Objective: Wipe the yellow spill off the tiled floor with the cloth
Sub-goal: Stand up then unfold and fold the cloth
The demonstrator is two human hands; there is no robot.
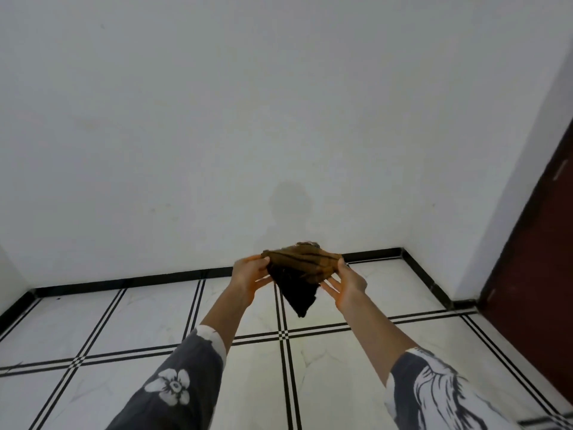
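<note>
A brown and dark cloth (pixel 299 271) is held up in the air in front of me, above the white tiled floor (pixel 325 367). My left hand (pixel 248 276) pinches its left corner between thumb and fingers. My right hand (pixel 344 282) grips its right edge. A dark corner of the cloth hangs down between my hands. No yellow spill shows on the tiles in view.
A plain white wall (pixel 248 119) stands ahead with a black skirting strip (pixel 155 279) along its foot. A dark red-brown door (pixel 533 259) is at the right. Black double lines cross the floor tiles.
</note>
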